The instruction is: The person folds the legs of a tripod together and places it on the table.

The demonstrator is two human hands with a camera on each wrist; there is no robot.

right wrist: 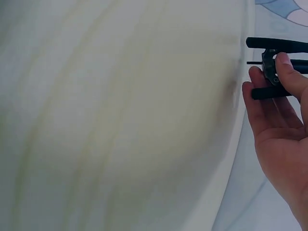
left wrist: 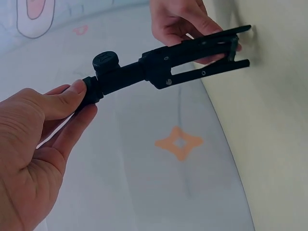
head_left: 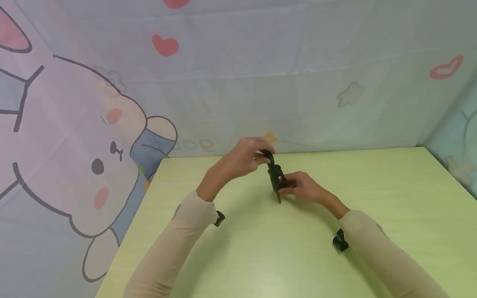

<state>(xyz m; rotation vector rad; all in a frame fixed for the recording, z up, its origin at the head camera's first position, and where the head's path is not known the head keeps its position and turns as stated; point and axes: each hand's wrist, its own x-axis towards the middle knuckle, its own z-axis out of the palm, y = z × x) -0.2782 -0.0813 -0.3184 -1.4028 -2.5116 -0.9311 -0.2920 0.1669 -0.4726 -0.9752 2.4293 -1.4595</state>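
A small black tripod (head_left: 274,176) is held slanted above the far part of the table, its legs pointing down and only slightly spread. My left hand (head_left: 244,156) pinches its top end between thumb and fingers. Just below that grip a round side knob (left wrist: 105,62) sticks out from the tube. Down at the legs, my right hand (head_left: 303,188) holds the tripod from the right. In the right wrist view, the right thumb lies against the brace (right wrist: 269,67) between the legs, with the fingers behind it.
The pale yellow-green table (head_left: 261,252) ends at a hanging cloth (head_left: 238,99) printed with hearts and a cartoon animal. Black wrist devices show under the left sleeve (head_left: 193,215) and right sleeve (head_left: 369,231).
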